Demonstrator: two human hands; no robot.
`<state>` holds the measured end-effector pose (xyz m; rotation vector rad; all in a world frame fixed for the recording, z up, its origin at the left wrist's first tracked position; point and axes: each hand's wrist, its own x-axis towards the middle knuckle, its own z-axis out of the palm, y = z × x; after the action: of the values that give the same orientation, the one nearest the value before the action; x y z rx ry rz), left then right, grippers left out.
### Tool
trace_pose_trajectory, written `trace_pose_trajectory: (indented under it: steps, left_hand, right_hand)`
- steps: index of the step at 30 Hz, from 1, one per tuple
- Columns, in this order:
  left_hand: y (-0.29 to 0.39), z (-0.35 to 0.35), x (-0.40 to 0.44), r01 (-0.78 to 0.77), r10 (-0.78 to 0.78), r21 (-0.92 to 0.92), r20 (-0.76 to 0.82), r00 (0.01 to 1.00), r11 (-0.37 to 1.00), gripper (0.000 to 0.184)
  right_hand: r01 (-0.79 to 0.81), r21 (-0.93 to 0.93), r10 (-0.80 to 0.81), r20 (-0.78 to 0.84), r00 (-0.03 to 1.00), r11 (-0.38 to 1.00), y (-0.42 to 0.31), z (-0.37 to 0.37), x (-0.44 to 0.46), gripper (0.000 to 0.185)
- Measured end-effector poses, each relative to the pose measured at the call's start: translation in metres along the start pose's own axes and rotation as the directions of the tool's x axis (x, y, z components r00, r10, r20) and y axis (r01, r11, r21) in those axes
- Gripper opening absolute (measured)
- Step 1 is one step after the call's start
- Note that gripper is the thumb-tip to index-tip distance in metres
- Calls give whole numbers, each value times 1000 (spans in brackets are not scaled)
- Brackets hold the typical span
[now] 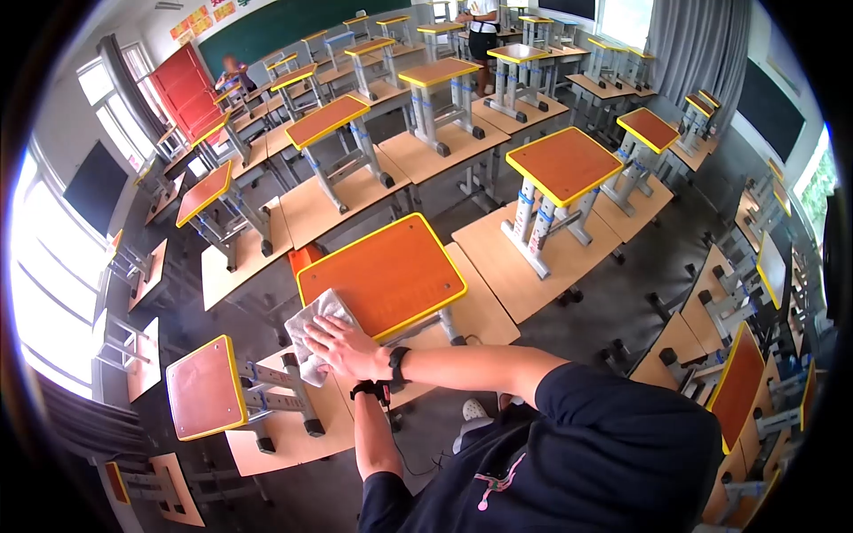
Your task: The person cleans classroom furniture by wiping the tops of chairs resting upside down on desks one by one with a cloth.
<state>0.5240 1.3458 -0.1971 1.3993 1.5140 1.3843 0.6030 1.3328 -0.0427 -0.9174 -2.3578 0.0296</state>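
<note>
My right hand (342, 347) lies flat with its fingers spread over a light grey cloth (313, 322). The cloth is at the near left corner of an orange stool seat (382, 275) with a yellow rim. This stool stands on a light wooden desk (487, 306). My left forearm (377, 440) comes up from below, a black band at its wrist. Its hand is largely hidden behind my right hand and wrist, so its fingers cannot be made out. To the left, another orange-topped stool (206, 387) leans over a desk.
Rows of desks carry similar stools, one close by on the right (565, 164). A person (482, 40) stands at the back, and another person (233, 75) is near the red door (184, 93). A thin dark cable hangs below my wrists.
</note>
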Motion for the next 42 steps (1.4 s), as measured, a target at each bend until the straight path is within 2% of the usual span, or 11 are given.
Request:
trace_pose_trajectory:
  steps: [15, 16, 17, 18, 20, 23, 31, 32, 35, 37, 42]
  left_hand:
    - [5, -3, 5, 23, -22, 35, -38, 999, 999, 48]
    - [11, -7, 3, 73, -71, 80, -28, 997, 994, 47]
    - [4, -12, 4, 73, -69, 108, -38, 997, 992, 47]
    - [-6, -8, 7, 57, -53, 64, -58, 997, 996, 45]
    - [-18, -5, 11, 18, -15, 39, -86, 996, 999, 43]
    - [-23, -9, 16, -20, 27, 62, -118, 993, 998, 42]
    - [-21, -25, -3, 5, 45, 290, -165, 985, 957, 40]
    - [-47, -28, -15, -176, 396, 696, -168, 903, 696, 39]
    - [-112, -17, -76, 196, 174, 874, -299, 938, 445, 53]
    - [-67, 17, -104, 443, -196, 416, -515, 835, 794, 55]
    - [-83, 79, -207, 474, -375, 191, -395, 839, 860, 24]
  right_hand:
    - [-350, 48, 353, -142, 925, 936, 109, -160, -151, 38]
    - [-402, 136, 421, -167, 891, 905, 110, -162, -155, 32]
    - [-660, 633, 741, 196, 642, 404, 118, -175, -169, 31]
    - [-726, 500, 754, 198, 627, 472, 123, -177, -177, 36]
    - [-245, 957, 882, 245, 402, -154, 151, -153, -219, 41]
    - [159, 829, 795, 432, 427, -536, 142, -190, -251, 50]
    - [490, 709, 805, 185, 564, -507, 195, -250, -360, 65]
    - [512, 690, 817, 207, 538, -512, 212, -252, -387, 65]
    - [563, 705, 886, 212, 412, -431, 239, -265, -446, 65]
    - [568, 729, 914, 204, 351, -382, 250, -272, -468, 65]
    - [560, 775, 952, 182, 246, -293, 286, -304, -520, 64]
